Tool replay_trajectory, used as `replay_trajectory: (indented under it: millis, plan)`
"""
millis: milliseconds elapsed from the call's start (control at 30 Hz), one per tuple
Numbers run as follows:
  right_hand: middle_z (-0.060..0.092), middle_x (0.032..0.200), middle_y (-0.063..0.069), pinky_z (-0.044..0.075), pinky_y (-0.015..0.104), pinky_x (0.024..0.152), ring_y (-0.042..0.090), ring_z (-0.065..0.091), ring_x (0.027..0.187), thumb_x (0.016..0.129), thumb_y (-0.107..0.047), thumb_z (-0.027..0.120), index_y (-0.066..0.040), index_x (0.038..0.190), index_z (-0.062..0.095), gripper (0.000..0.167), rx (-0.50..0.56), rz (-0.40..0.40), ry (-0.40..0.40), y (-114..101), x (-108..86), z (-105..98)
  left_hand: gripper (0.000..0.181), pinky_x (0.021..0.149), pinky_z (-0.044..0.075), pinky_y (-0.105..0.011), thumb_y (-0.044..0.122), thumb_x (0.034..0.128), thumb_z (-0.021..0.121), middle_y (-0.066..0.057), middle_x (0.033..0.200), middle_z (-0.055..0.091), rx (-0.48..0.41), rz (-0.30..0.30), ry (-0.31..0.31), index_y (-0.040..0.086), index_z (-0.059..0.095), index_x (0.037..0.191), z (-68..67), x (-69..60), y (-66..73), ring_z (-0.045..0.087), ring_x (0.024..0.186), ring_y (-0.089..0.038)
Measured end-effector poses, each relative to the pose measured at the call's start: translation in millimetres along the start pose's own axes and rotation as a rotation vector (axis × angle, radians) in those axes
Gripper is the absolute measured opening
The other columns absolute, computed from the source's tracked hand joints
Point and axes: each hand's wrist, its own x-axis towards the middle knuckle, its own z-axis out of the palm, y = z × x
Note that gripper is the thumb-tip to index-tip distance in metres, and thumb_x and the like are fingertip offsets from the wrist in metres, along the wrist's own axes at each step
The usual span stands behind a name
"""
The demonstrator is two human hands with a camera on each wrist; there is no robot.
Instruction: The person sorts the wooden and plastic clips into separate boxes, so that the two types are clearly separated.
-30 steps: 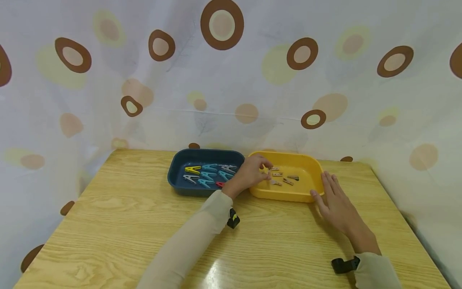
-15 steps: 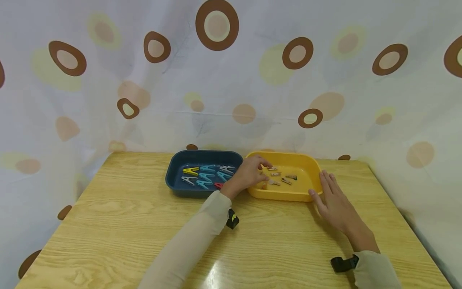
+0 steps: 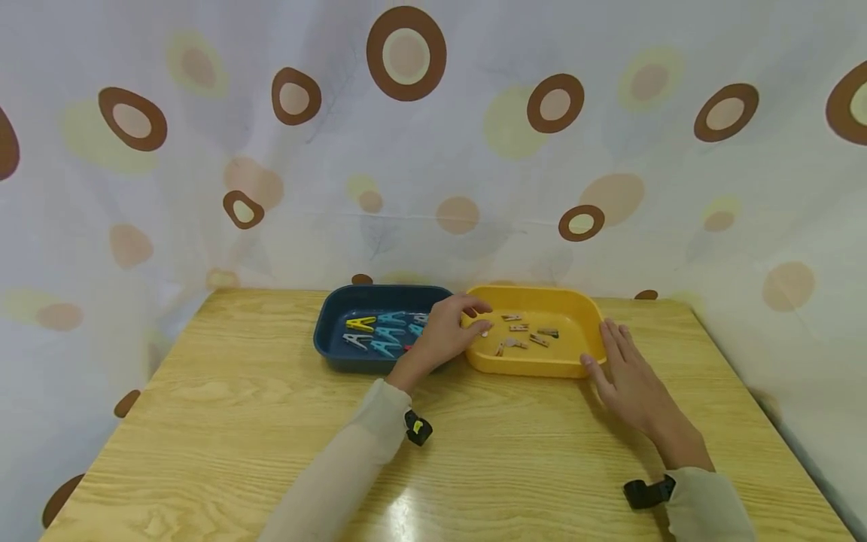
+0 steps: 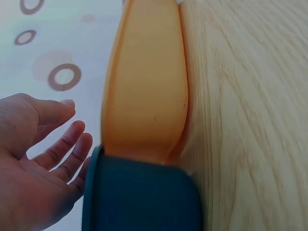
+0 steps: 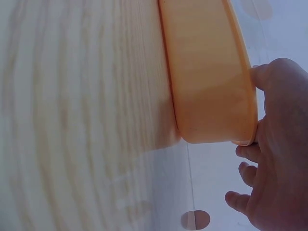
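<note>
My left hand [image 3: 443, 331] is over the seam between the dark blue tray [image 3: 328, 350] and the yellow tray [image 3: 535, 367]. Its thumb and fingers are apart, with nothing visible between them, as the left wrist view also shows. Small wooden clothespins, several of them, lie in the yellow tray, including one clothespin [image 3: 500, 349] near its front left corner. Larger plastic clothespins in blue, grey, red and yellow, such as the yellow clothespin [image 3: 360, 324], lie in the blue tray, some hidden by my left hand. My right hand [image 5: 281, 139] rests against the yellow tray's right end, thumb at the front rim.
Both trays stand side by side at the back of a wood-grain table [image 3: 515, 459]. A pale curtain [image 3: 305, 165] with brown and yellow round shapes hangs behind and around the table. A black strap device [image 3: 418, 427] sits on each wrist.
My left hand has let go of a small wooden clothespin, which now lies in the yellow tray. The hand has moved left toward the blue tray. My right hand stays at the yellow tray.
</note>
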Motion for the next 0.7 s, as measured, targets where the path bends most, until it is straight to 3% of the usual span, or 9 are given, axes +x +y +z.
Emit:
replay_trajectory:
  millis: [367,500,700]
  plan:
    - [0.005,0.167,0.03,0.009,0.063,0.121,0.045,-0.001,0.155,0.111,-0.043,0.039,0.006,0.161,0.006,0.078,0.005,-0.005,-0.02,2,1.5,0,0.024,0.09,0.054,-0.049,0.006,0.0975,0.071,-0.012,0.123,0.06,-0.026,0.095,0.15,0.004,0.072,0.121,-27.8,-44.0,-12.8,0.062,0.103,-0.028]
    - [0.005,0.168,0.029,0.01,0.063,0.12,0.044,-0.001,0.155,0.111,-0.043,0.039,0.006,0.162,0.005,0.078,0.004,-0.004,-0.017,3,1.5,1,0.023,0.093,0.054,-0.051,0.009,0.0991,0.07,-0.01,0.122,0.061,-0.031,0.082,0.163,0.004,0.073,0.121,-41.9,-57.6,-16.9,0.061,0.108,-0.027]
    - [0.007,0.167,0.03,0.012,0.065,0.12,0.046,0.003,0.154,0.111,-0.042,0.04,0.006,0.161,0.006,0.078,0.006,-0.005,-0.005,3,0.1,1,0.024,0.1,0.05,-0.052,0.015,0.1012,0.068,-0.009,0.125,0.061,0.028,0.042,0.18,0.009,0.072,0.124,-62.3,-80.4,-28.8,0.059,0.118,-0.029]
